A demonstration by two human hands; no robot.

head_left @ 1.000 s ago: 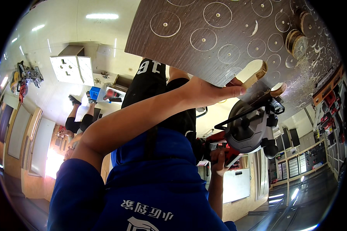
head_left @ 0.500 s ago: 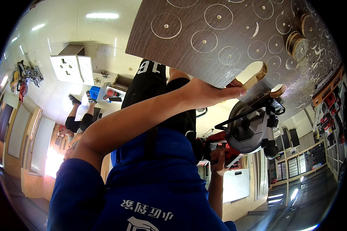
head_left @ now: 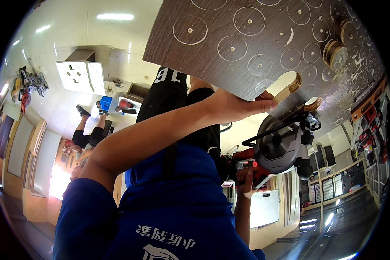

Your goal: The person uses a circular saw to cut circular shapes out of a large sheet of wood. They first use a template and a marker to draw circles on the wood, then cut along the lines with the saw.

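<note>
Two hands were at work when this view was taken. Your left hand [head_left: 229, 106] lay flat, fingers extended and together, pressing a small wooden block [head_left: 288, 84] against the edge of the dark wood-grain board [head_left: 247, 39], which filled the upper right of the view. Your right hand [head_left: 245, 182] was closed fully around the red handle of the circular saw [head_left: 284, 145], whose grey guard sat just beside the block at the board's edge. Round scored circles covered the board, and sawdust [head_left: 346, 84] lay on its right part near a stack of cut discs [head_left: 336, 50]. Another person [head_left: 89, 130] was seen at the left, well apart.
</note>
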